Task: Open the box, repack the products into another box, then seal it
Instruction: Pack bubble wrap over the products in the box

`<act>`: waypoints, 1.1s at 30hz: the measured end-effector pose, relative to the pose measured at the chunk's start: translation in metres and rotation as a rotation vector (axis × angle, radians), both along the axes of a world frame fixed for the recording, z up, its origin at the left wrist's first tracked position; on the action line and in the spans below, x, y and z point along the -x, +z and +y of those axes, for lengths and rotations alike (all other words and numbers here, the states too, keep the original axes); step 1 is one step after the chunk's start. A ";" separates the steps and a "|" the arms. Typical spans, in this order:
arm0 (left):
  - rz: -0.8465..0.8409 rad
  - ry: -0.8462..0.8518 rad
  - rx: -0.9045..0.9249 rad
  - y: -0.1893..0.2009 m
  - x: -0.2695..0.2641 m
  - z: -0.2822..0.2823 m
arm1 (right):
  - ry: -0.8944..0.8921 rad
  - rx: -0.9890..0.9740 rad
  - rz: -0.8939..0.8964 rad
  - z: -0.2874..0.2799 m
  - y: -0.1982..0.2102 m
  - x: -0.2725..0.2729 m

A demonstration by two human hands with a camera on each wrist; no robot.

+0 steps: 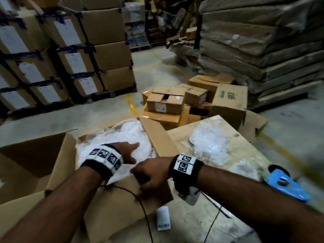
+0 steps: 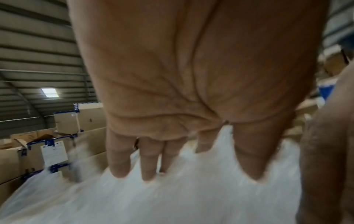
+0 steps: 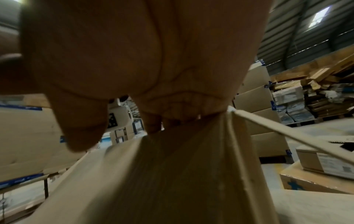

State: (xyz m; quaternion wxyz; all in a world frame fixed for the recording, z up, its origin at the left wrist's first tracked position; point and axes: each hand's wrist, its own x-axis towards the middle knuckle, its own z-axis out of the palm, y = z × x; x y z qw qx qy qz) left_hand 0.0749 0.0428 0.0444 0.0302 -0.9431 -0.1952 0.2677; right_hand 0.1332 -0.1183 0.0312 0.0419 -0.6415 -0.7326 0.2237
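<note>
left hand [image 1: 128,151]: fingers spread flat on plastic-wrapped products [image 1: 121,135] inside open box [image 1: 122,195] | right hand [image 1: 149,174]: curled, gripping box's near wall | blue tape dispenser [image 1: 284,184] on bench [image 1: 245,135]

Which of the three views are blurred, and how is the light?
Head view: dim light, smeared at the edges, blue tape dispenser streaked. Left wrist view: brightest, but white plastic packing blurs under the left hand. Right wrist view: right hand dark, soft.
</note>
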 end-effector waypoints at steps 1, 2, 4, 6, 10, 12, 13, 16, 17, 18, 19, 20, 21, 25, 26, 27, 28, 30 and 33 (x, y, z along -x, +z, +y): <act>-0.070 -0.003 -0.011 0.006 -0.005 -0.004 | -0.021 -0.064 0.091 -0.007 0.002 -0.006; -0.151 -0.015 -0.015 0.011 -0.011 -0.009 | -0.071 -0.171 0.173 -0.016 0.004 -0.013; -0.304 -0.059 0.028 0.020 -0.020 -0.024 | -0.199 -0.473 0.262 -0.038 0.005 -0.039; -0.367 -0.107 0.092 0.024 -0.027 -0.042 | -0.369 -0.634 0.214 -0.058 -0.007 -0.079; -0.246 -0.105 0.169 0.015 -0.032 -0.082 | -0.858 -0.346 0.033 -0.102 -0.070 -0.180; -0.184 -0.097 0.147 0.011 -0.033 -0.094 | -1.060 0.018 -0.073 -0.133 -0.108 -0.216; -0.170 -0.089 0.140 0.009 -0.032 -0.098 | -1.103 0.147 -0.101 -0.145 -0.127 -0.227; -0.135 -0.105 0.089 0.004 -0.029 -0.106 | -1.125 0.271 -0.038 -0.164 -0.171 -0.234; -0.127 -0.112 0.070 0.003 -0.029 -0.108 | -1.134 0.249 -0.002 -0.163 -0.181 -0.232; -0.120 -0.115 0.068 0.002 -0.028 -0.110 | -1.146 0.218 0.004 -0.160 -0.187 -0.230; -0.118 -0.109 0.068 0.000 -0.028 -0.111 | -1.155 0.190 -0.029 -0.156 -0.192 -0.229; -0.117 -0.084 0.081 0.000 -0.028 -0.113 | -1.150 0.171 -0.080 -0.151 -0.196 -0.229; -0.110 -0.066 0.094 -0.002 -0.028 -0.112 | -1.127 0.159 -0.128 -0.147 -0.200 -0.230; -0.047 -0.043 0.167 -0.015 -0.035 -0.113 | -1.015 0.211 -0.117 -0.147 -0.214 -0.237; -0.040 -0.085 0.183 -0.017 -0.039 -0.115 | -0.996 0.212 -0.135 -0.149 -0.216 -0.239; -0.056 -0.139 0.141 -0.020 -0.044 -0.114 | -0.974 0.195 -0.164 -0.150 -0.218 -0.240; -0.078 -0.134 0.134 -0.025 -0.047 -0.112 | -0.946 0.180 -0.178 -0.151 -0.218 -0.240; -0.115 -0.009 0.201 -0.036 -0.047 -0.110 | -0.888 0.197 -0.144 -0.150 -0.215 -0.242; -0.061 0.043 0.092 -0.040 -0.041 -0.111 | -0.893 0.220 0.007 -0.149 -0.203 -0.246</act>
